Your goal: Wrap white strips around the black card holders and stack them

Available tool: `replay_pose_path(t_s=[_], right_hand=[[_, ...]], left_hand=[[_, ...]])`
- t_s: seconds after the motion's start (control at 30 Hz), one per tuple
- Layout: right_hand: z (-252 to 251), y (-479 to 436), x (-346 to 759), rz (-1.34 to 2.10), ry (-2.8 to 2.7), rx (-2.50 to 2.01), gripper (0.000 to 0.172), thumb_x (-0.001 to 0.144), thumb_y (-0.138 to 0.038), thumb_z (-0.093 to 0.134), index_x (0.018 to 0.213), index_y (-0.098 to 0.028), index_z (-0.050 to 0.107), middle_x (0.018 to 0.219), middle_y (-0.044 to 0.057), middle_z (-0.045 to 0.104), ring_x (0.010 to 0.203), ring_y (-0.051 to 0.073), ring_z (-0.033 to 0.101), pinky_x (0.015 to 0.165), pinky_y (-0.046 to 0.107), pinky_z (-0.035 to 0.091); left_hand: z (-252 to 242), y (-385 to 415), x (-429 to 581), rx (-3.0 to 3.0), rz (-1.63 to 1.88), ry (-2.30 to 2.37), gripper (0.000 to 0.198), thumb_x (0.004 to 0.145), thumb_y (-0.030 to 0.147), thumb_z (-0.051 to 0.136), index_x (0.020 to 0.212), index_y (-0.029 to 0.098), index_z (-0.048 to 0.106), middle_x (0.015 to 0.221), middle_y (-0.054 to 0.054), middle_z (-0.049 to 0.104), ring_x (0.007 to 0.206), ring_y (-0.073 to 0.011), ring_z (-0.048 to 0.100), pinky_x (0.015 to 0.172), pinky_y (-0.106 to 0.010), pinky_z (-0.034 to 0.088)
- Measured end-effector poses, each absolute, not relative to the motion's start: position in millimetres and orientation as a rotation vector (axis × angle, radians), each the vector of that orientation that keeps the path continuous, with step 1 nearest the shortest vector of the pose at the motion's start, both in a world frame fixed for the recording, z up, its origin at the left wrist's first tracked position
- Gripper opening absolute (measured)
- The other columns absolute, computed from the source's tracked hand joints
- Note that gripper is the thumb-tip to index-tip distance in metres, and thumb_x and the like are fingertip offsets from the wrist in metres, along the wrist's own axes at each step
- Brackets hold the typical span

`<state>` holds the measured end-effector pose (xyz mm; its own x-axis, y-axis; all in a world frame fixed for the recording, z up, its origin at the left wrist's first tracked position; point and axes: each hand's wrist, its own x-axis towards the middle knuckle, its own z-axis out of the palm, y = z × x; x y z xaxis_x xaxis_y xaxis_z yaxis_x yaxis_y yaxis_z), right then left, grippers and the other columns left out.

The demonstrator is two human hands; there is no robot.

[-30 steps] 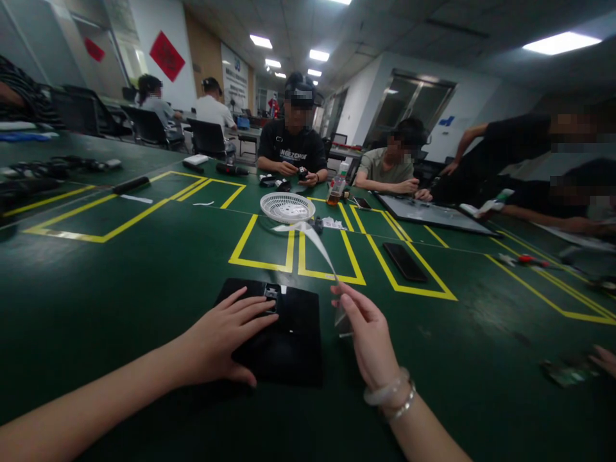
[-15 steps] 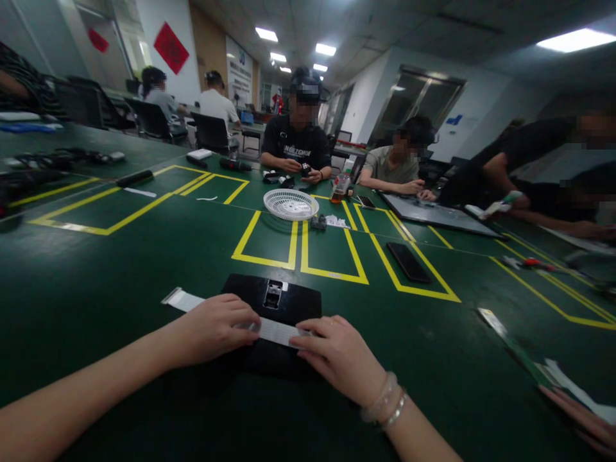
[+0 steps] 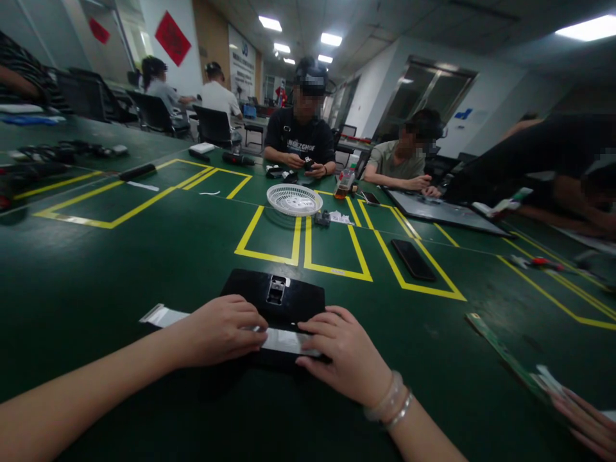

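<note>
A white flat ribbon cable stretches between my two hands, across a black plate-like base with a small metal-lined recess in its upper half. My left hand is closed on the cable, and the cable's connector end sticks out to the left beyond the wrist. My right hand pinches the cable near the right side of the base. Its other end is hidden under that hand. A clear bracelet and a silver one circle my right wrist.
Past the base are a white round basket, a black phone and a bottle on the green table with yellow tape outlines. At right, another person's hand touches a green circuit strip. Several people sit around.
My hands and the cable have shifted slightly down over the base; the cable's left end sits lower and farther left. The other person's hand and the circuit strip at right have moved slightly.
</note>
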<state>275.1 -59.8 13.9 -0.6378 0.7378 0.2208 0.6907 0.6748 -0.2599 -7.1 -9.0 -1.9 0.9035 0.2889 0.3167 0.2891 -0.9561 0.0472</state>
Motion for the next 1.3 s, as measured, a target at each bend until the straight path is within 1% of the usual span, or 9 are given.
replay_pose_path(t_s=[0.13, 0.27, 0.37, 0.5, 0.57, 0.8, 1.0, 1.17, 1.3], right_hand=[[16.1, -66.4, 267.3, 0.120, -2.642, -1.151, 0.035, 0.092, -0.041, 0.062, 0.126, -0.032, 0.061, 0.121, 0.003, 0.067, 0.110, 0.023, 0.058, 0.107, 0.048, 0.033], [15.1, -72.5, 259.6, 0.062, -2.650, -1.179, 0.031, 0.090, -0.043, 0.065, 0.119, -0.033, 0.064, 0.118, 0.002, 0.065, 0.111, 0.023, 0.056, 0.110, 0.046, 0.032], [13.9, -74.7, 256.1, -0.005, -2.637, -1.188, 0.033, 0.087, -0.044, 0.069, 0.117, -0.031, 0.065, 0.118, 0.003, 0.065, 0.114, 0.024, 0.055, 0.111, 0.045, 0.032], [12.5, -74.3, 256.7, -0.076, -2.623, -1.155, 0.034, 0.087, -0.044, 0.069, 0.118, -0.030, 0.064, 0.125, 0.005, 0.064, 0.119, 0.025, 0.053, 0.113, 0.048, 0.028], [12.9, -73.5, 258.9, -0.101, -2.576, -1.137, 0.035, 0.090, -0.044, 0.064, 0.123, -0.030, 0.062, 0.126, 0.005, 0.064, 0.118, 0.025, 0.054, 0.113, 0.048, 0.027], [17.1, -73.2, 263.6, -0.219, -2.422, -1.080, 0.030, 0.096, -0.036, 0.056, 0.124, -0.029, 0.063, 0.117, 0.004, 0.068, 0.110, 0.022, 0.058, 0.109, 0.045, 0.029], [14.8, -71.6, 267.7, -0.321, -2.429, -1.094, 0.032, 0.094, -0.035, 0.058, 0.125, -0.031, 0.062, 0.132, 0.005, 0.061, 0.124, 0.025, 0.051, 0.110, 0.045, 0.028], [11.4, -70.9, 270.6, -0.297, -2.457, -1.137, 0.035, 0.093, -0.035, 0.060, 0.128, -0.033, 0.060, 0.139, 0.004, 0.056, 0.130, 0.025, 0.046, 0.112, 0.047, 0.026], [7.8, -69.5, 271.4, -0.253, -2.430, -1.138, 0.030, 0.094, -0.037, 0.060, 0.123, -0.034, 0.062, 0.140, 0.003, 0.056, 0.133, 0.024, 0.044, 0.113, 0.047, 0.025]], left_hand=[[-1.5, -9.6, -6.5, -3.063, -0.480, -0.492, 0.016, 0.095, 0.017, 0.059, 0.109, 0.022, 0.067, 0.109, -0.004, 0.067, 0.092, -0.0197, 0.062, 0.081, -0.032, 0.046], [-0.9, -10.2, -5.0, -3.066, -0.456, -0.513, 0.016, 0.093, 0.016, 0.062, 0.107, 0.022, 0.067, 0.107, -0.003, 0.067, 0.090, -0.0191, 0.062, 0.082, -0.032, 0.046], [-3.2, -10.8, -3.2, -3.081, -0.453, -0.580, 0.017, 0.091, 0.025, 0.068, 0.108, 0.024, 0.068, 0.116, -0.003, 0.065, 0.102, -0.0223, 0.061, 0.094, -0.037, 0.044], [-8.9, -11.2, -1.8, -3.060, -0.434, -0.743, 0.084, 0.077, 0.064, 0.074, 0.143, 0.019, 0.049, 0.148, -0.013, 0.043, 0.134, -0.0335, 0.042, 0.117, -0.049, 0.025], [-10.6, -10.7, -1.3, -3.062, -0.389, -0.795, 0.103, 0.075, 0.071, 0.071, 0.153, 0.014, 0.034, 0.151, -0.016, 0.038, 0.138, -0.0340, 0.037, 0.120, -0.050, 0.018], [-1.4, -6.4, 0.1, -3.102, -0.442, -0.808, 0.092, 0.075, 0.060, 0.076, 0.148, 0.016, 0.041, 0.139, -0.013, 0.052, 0.130, -0.0314, 0.047, 0.122, -0.052, 0.010], [15.5, 11.0, -32.7, -2.946, -0.518, -1.020, 0.085, 0.078, 0.060, 0.072, 0.147, 0.021, 0.042, 0.139, -0.012, 0.052, 0.129, -0.0326, 0.048, 0.120, -0.057, 0.011], [22.8, 46.2, -91.6, -2.659, -0.511, -1.381, 0.079, 0.084, 0.065, 0.063, 0.143, 0.015, 0.046, 0.136, -0.016, 0.054, 0.127, -0.0370, 0.048, 0.115, -0.064, 0.009], [24.6, 71.0, -148.2, -2.434, -0.315, -1.821, 0.077, 0.090, 0.063, 0.053, 0.141, 0.005, 0.047, 0.135, -0.022, 0.053, 0.125, -0.0404, 0.047, 0.106, -0.063, 0.027]])
